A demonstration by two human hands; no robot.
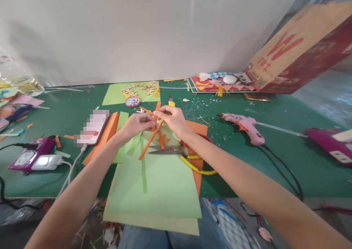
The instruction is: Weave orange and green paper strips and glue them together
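Crossed orange paper strips [147, 145] are pinched between my two hands, above green paper sheets. My left hand [138, 125] grips them from the left with fingers curled. From the right, my right hand [172, 120] holds them between thumb and fingers, close beside the left fingertips. Scissors [167, 150] with red and yellow handles lie just below the right hand, partly hidden by that forearm. Beneath the strips are a light green sheet [154, 194] and a narrow green strip [144, 172]. Small orange scraps [164, 139] rest near the scissor blades.
To the left lie a phone [95, 128] with a cable and a purple power socket [34, 155]. On the right are a pink glue gun [244, 126], another purple socket [330, 142] and a paper bag [297, 47]. A yellow cutter [171, 101] sits behind the hands.
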